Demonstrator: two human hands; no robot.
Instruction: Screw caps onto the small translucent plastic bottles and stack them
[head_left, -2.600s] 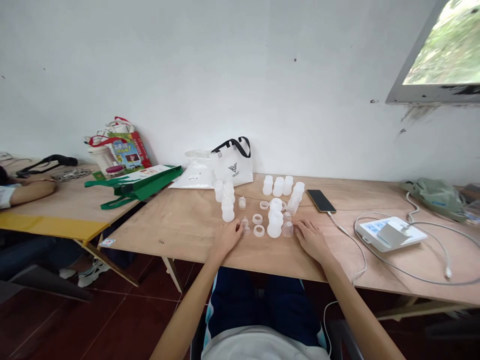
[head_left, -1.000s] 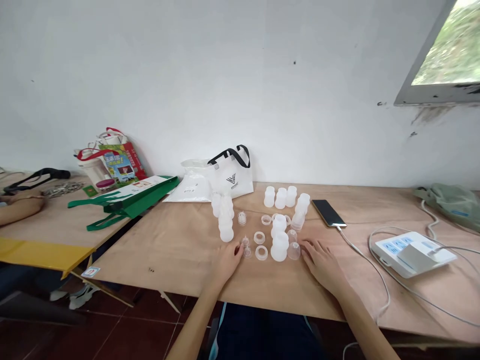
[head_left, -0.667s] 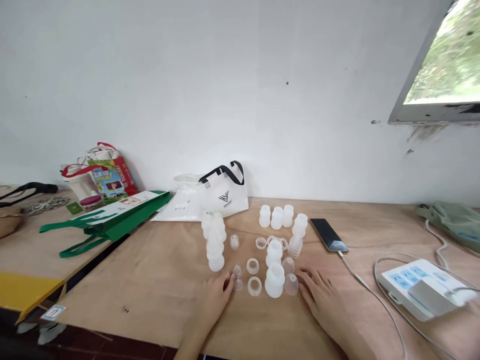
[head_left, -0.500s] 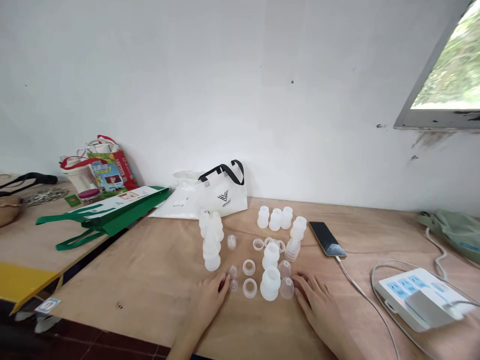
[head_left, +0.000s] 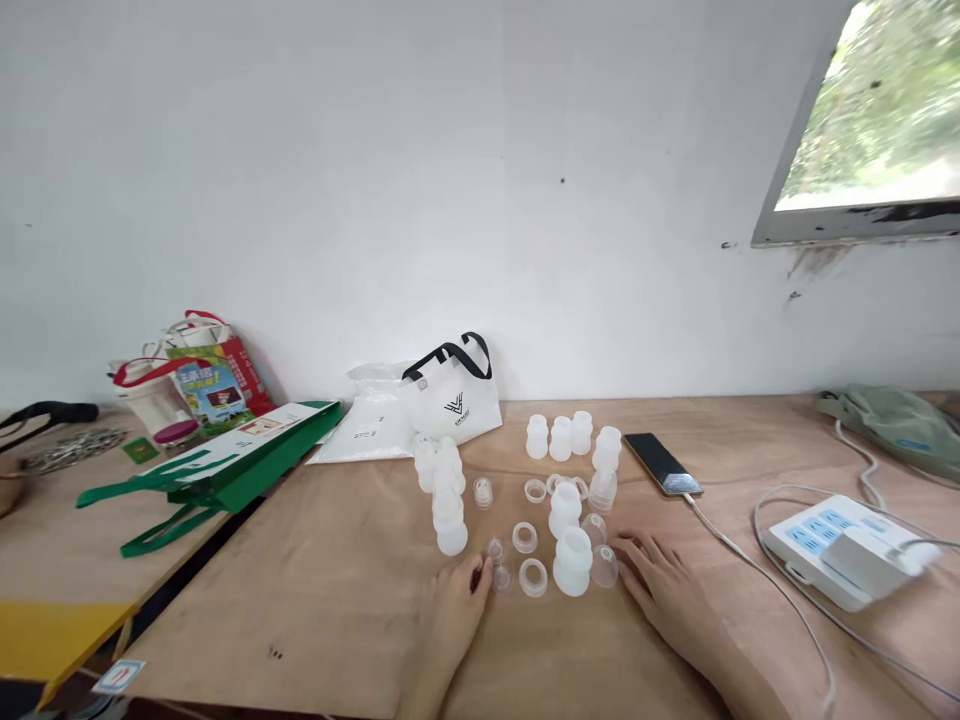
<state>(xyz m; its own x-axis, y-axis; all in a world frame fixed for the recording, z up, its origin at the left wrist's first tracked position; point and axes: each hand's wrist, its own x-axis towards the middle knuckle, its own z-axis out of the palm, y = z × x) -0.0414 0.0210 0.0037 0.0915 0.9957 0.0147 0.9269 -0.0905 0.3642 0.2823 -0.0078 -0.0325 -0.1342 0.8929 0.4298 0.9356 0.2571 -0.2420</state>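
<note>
My left hand (head_left: 454,603) rests on the table, thumb and fingers loosely bent and slightly apart, holding nothing. Beside its thumb stand two small clear bottle nipples (head_left: 495,550). My right hand (head_left: 664,590) lies with fingers stretched out, its fingertips close to the clear dome caps (head_left: 604,567); whether they touch is unclear. Between my hands are translucent collar rings (head_left: 533,578) and white bottle bodies (head_left: 573,562). More white bottles (head_left: 450,528) stand in a group beyond my left hand. A clear capped nipple (head_left: 483,492) sits to the right of that group.
Several bottles (head_left: 560,438) stand farther back. To the right lie a phone (head_left: 664,464) on a cable and a white power strip (head_left: 840,550). A white bag (head_left: 454,405) leans at the wall; a green-and-white bag (head_left: 247,455) lies across the table's left edge.
The camera view has turned, so the table items appear shifted. Both hands keep about the same places beside the bottle parts.
</note>
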